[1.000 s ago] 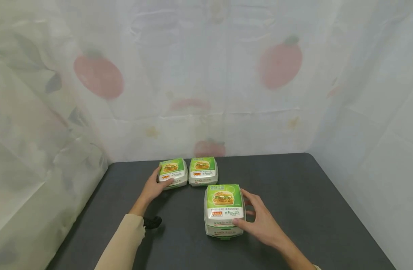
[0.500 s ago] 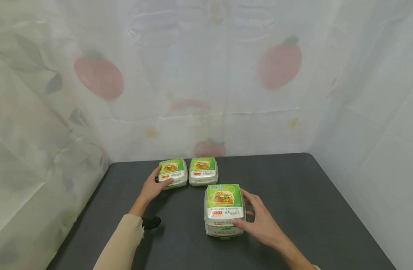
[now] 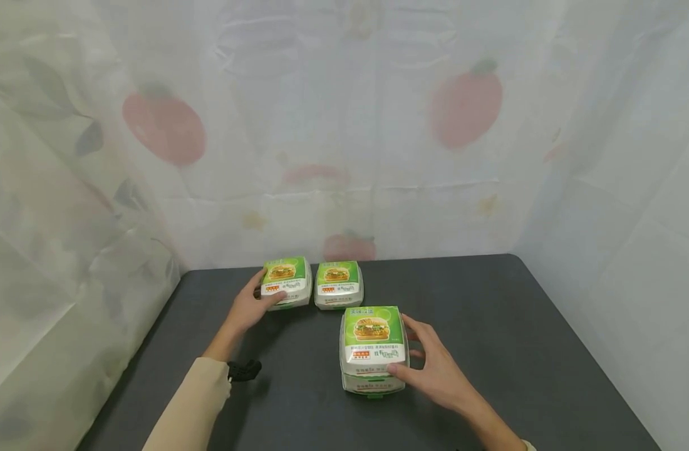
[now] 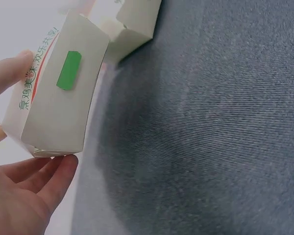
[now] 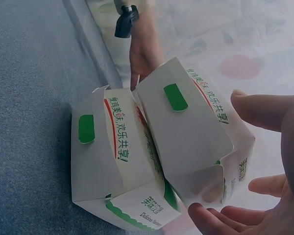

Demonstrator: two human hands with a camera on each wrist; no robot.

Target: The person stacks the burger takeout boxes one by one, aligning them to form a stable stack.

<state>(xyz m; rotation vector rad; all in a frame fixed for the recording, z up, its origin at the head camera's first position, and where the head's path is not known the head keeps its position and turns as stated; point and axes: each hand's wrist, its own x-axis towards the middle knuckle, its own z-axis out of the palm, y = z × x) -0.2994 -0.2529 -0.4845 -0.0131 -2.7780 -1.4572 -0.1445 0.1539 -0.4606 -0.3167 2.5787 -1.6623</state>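
Observation:
At the back left, my left hand [image 3: 247,307] holds a green and white burger box [image 3: 286,282] between thumb and fingers. In the left wrist view this box [image 4: 63,93] is tilted and raised over the dark tabletop, its shadow beneath. Another burger box [image 3: 337,283] stands just to its right. Nearer me, two more are stacked. My right hand [image 3: 435,369] holds the upper box [image 3: 372,338] at its right side, thumb at the front and fingers behind. The right wrist view shows the upper box [image 5: 186,127] on the lower box [image 5: 117,156], each with a green tab.
The dark tabletop [image 3: 491,326] ends at a back edge close behind the two rear boxes. A pale printed curtain [image 3: 344,125] hangs behind, and fabric walls rise at both sides. A black band [image 3: 244,371] circles my left wrist.
My left hand has raised the back left burger box slightly and shifted it a little to the left, away from its neighbour. My right hand and the stack stay as they were.

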